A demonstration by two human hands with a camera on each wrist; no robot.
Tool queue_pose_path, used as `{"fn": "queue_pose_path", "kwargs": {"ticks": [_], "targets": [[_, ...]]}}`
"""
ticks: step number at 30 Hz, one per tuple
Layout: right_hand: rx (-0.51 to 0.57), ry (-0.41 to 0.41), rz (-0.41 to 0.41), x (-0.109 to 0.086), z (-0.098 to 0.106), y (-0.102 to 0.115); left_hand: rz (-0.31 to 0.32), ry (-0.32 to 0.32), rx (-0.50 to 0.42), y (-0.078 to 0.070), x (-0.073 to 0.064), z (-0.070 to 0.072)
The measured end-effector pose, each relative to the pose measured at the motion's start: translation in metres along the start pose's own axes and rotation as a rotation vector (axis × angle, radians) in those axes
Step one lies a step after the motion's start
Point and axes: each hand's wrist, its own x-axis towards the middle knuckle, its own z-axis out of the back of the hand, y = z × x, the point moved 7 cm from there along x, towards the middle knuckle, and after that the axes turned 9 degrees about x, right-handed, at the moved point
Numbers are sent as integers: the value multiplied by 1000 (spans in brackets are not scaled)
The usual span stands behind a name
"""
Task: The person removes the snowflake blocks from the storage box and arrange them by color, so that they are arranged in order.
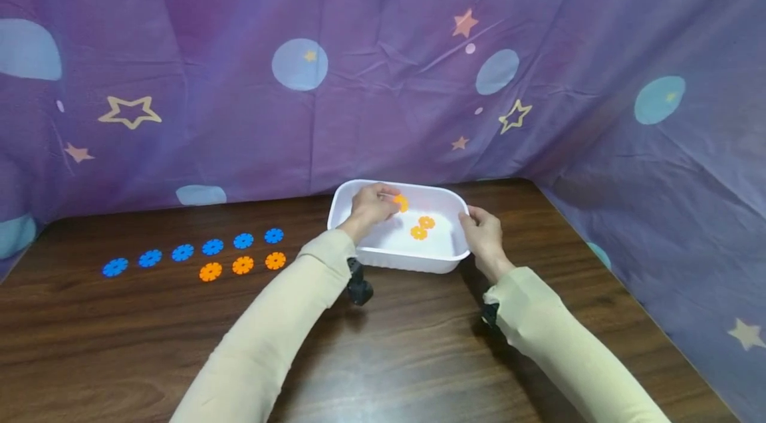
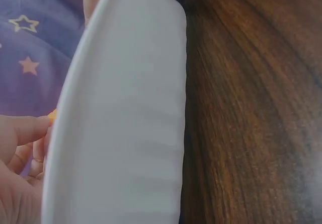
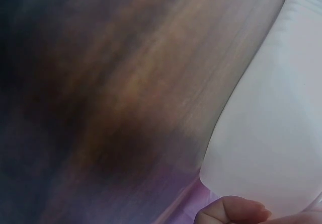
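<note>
My left hand [image 1: 372,205] reaches over the near rim of a white plastic basin [image 1: 413,262] and pinches an orange snowflake disc [image 1: 401,203] between thumb and fingers, inside the basin. In the left wrist view only a sliver of that orange disc [image 2: 53,115] shows past the basin's wall. Two more orange discs [image 1: 427,222] lie on the basin floor, side by side. My right hand [image 1: 486,237] grips the basin's right rim, thumb on the inner side; in the right wrist view its fingers [image 3: 234,211] press against the outer wall.
Left of the basin, a row of several blue snowflake discs [image 1: 212,247] lies on the brown wooden table [image 1: 407,350]. In front of them is a shorter row of three orange discs [image 1: 243,265]. A purple curtain [image 1: 383,124] with stars and planets hangs behind the table and along its right side.
</note>
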Motion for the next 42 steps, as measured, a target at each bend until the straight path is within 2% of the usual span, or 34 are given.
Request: {"fn": "queue_pose_path", "kwargs": {"ticks": [4,13,22,29,35,42], "targets": [[-3,0,-5,0,0,0,9,33,-53,-2,-5,2],[-14,-6,-1,1,2,-2,-8,56,-171,-3,-21,15],[-12,4,-4,0,2,-1,-29,64,-220,5,-38,41],[-21,3,-5,1,2,-1,-22,37,-311,23,-52,68],[-28,4,-11,0,1,0,9,21,-394,42,-65,98],[-32,8,3,-1,-1,3,51,-7,-404,70,-80,125]]}}
